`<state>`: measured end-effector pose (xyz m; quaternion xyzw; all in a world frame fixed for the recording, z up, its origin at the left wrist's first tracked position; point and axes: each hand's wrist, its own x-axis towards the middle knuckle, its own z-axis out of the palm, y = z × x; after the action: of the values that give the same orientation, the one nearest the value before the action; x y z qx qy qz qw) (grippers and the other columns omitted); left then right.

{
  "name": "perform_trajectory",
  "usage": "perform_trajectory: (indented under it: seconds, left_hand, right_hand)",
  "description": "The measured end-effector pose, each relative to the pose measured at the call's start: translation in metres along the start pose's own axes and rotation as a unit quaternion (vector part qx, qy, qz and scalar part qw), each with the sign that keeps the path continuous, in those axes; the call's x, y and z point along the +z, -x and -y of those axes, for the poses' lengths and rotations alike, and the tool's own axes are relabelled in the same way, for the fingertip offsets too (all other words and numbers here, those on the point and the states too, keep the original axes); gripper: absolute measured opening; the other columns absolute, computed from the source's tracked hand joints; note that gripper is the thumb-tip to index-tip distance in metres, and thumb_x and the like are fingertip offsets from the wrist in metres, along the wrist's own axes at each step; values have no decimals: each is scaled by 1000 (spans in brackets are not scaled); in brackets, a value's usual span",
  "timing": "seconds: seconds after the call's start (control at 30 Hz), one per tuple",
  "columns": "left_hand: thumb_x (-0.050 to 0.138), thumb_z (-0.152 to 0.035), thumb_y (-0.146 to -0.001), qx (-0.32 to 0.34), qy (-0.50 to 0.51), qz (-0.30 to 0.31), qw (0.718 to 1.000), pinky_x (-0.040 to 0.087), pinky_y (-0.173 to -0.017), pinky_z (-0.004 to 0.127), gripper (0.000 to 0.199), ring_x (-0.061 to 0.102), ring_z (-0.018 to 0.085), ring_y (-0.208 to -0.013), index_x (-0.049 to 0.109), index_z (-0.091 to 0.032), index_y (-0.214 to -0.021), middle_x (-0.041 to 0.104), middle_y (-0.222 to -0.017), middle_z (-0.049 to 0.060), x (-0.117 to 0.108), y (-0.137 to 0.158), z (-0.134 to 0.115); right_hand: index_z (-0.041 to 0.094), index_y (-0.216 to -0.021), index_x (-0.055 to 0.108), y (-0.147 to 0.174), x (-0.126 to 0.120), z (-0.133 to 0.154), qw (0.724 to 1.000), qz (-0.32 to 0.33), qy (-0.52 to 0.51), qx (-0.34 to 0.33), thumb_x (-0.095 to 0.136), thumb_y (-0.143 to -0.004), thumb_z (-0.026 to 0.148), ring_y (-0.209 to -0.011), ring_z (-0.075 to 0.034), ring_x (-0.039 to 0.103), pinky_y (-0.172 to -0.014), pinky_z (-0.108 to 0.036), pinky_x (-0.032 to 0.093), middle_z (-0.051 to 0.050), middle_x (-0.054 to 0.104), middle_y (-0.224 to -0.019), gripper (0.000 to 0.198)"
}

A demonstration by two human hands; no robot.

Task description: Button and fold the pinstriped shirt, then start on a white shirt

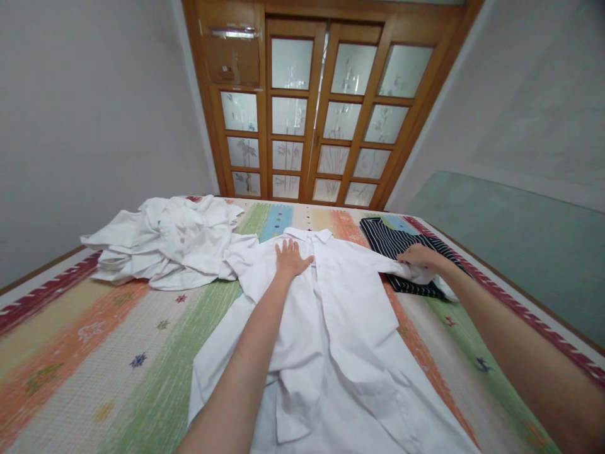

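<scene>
A white collared shirt [354, 296] lies spread front up, its collar pointing away from me. My left hand [290, 257] rests flat on the shirt's upper chest, just below the collar, with its fingers spread. Over at the right, my right hand [418, 257] is closed on the shirt's sleeve, which is drawn out sideways. That sleeve lies partly over a black-and-white striped garment [392, 236]. The shirt's other sleeve reaches toward a heap of white clothes [174, 243] on the left. Its lower part is wrinkled and runs out of view at the bottom.
Everything lies on a bed-like surface with a colourful striped cover [179, 334]. A pale green panel [510, 233] stands along the right edge. Beyond the far edge are wooden doors [326, 113] with glass panes, and walls rise on both sides.
</scene>
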<state>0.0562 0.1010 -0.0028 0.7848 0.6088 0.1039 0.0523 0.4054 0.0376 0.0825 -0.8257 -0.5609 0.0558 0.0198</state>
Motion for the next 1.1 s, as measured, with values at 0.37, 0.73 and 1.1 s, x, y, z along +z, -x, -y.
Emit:
perform_trajectory:
  seconds: [0.37, 0.73, 1.1]
  left_hand:
    - [36, -35, -95, 248, 0, -69, 966, 32, -109, 39, 48, 40, 23, -132, 41, -27, -143, 45, -146, 5, -2, 8, -3]
    - [48, -23, -91, 355, -20, -89, 931, 46, -90, 36, 29, 51, 23, -109, 66, -28, -113, 56, -123, 6, -6, 6, -1]
    - [56, -32, -83, 357, -8, -63, 932, 44, -88, 36, 36, 54, 24, -103, 65, -24, -117, 61, -115, 8, -11, 7, -5]
  right_hand:
    - [16, -73, 75, -9, 16, 22, 994, -10, -54, -94, 60, -83, 33, -71, -22, 66, -58, -24, 45, -7, 71, -75, 25]
    - [15, -96, 73, -23, 42, 81, 993, -64, 58, -77, 57, -83, 19, -97, -26, 65, -79, -27, 48, -13, 70, -98, 22]
    - [12, -102, 69, -37, 57, 96, 995, -57, 36, -76, 49, -87, 23, -99, -29, 64, -81, -33, 47, -17, 68, -102, 28]
